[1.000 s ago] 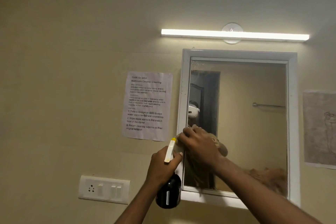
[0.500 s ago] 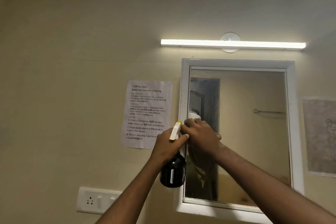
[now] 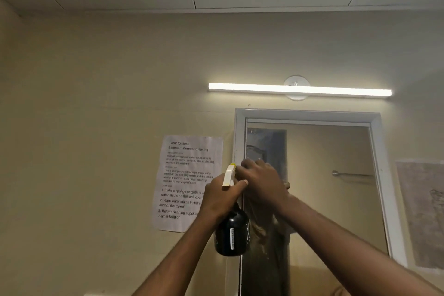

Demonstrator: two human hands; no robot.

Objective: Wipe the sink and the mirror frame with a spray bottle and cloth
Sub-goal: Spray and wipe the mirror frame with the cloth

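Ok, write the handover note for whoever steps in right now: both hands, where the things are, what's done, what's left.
Left hand: grip shut on the spray bottle, held upright beside the mirror frame, nozzle up.
Right hand: pressed flat against the frame's left side, about halfway up. A cloth is presumably under the palm, but it is hidden; cannot confirm.
Done: cannot tell how much of the frame has been wiped from this view.
Left: upper left side, top edge and right side of the frame look untouched by the hand. The sink is out of view; check it.
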